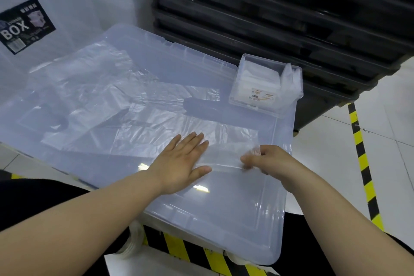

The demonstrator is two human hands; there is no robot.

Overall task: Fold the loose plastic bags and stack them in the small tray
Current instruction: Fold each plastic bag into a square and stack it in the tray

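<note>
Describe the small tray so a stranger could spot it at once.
On the large translucent bluish plastic lid, look to the far right corner, beside the stacked black crates. The small clear rectangular plastic tray sits there, the only walled container on it, front-labelled, holding folded white bags.

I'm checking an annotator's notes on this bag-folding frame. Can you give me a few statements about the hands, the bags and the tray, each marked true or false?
1. The left hand lies flat, fingers straight, on the thin clear plastic bag. True.
2. The right hand rests idle off the bag. False: it pinches the bag's right edge.
3. The small clear plastic tray is empty. False: it already holds folded bags.
4. The tray stands at the far right corner of the large translucent bluish storage-box lid. True.
5. More loose clear bags lie spread on the lid, left of the hands. True.
</note>
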